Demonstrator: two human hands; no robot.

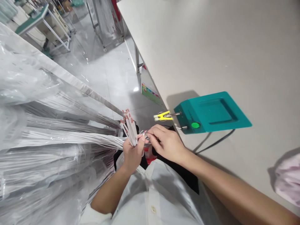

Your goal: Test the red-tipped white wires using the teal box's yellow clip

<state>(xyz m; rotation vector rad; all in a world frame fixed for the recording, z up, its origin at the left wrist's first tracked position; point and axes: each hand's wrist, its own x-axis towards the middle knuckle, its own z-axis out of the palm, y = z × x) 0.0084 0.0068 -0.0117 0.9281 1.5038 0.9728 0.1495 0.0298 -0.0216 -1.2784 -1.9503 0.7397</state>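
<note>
My left hand (132, 154) is closed around a bundle of thin white wires (131, 129) with reddish-brown tips, which point up and away from me. Close beside it, my right hand (168, 143) has thumb and forefinger pinched together near my left thumb; they meet at small wire ends, too fine to make out fully. A longer hank of white wires (98, 139) runs in from the left behind my left hand. On the table edge to the right lies a teal box (211, 114) with a green button (195, 125) and a yellow clip (164, 116).
The pale table (211, 47) fills the right side. Wire bundles in clear plastic (28, 175) hang over a rail (77, 81) at left. A black cable (215, 143) runs from the teal box. Pink cloth (288, 179) lies at far right; a wheeled rack (103, 28) stands beyond.
</note>
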